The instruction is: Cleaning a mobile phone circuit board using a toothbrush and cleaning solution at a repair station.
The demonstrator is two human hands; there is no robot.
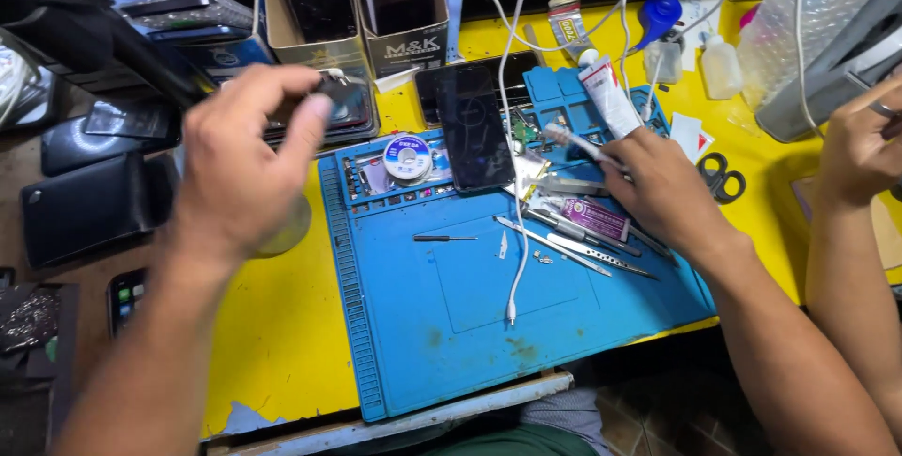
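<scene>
My left hand (pixel 240 170) is raised above the left edge of the blue work mat (pixel 470 306), blurred, with thumb and fingers pinched together near a stack of dark phones (pixel 352 104); anything between the fingertips is unclear. My right hand (pixel 662 195) rests on the mat's right side, closed on a thin pale tool (pixel 583 143) that points up-left toward a black phone (pixel 474 127) lying face up on the mat. Under my right hand lie a purple packet (pixel 594 218) and metal tweezers (pixel 564 247).
A white cable (pixel 515 231) runs down the mat, beside a small screwdriver (pixel 444 238) and a wire spool (pixel 407 157). Scissors (pixel 722 177), a white tube (pixel 609 94) and small bottles (pixel 721 66) sit on the yellow table. Another person's hand (pixel 860 146) is at the right edge.
</scene>
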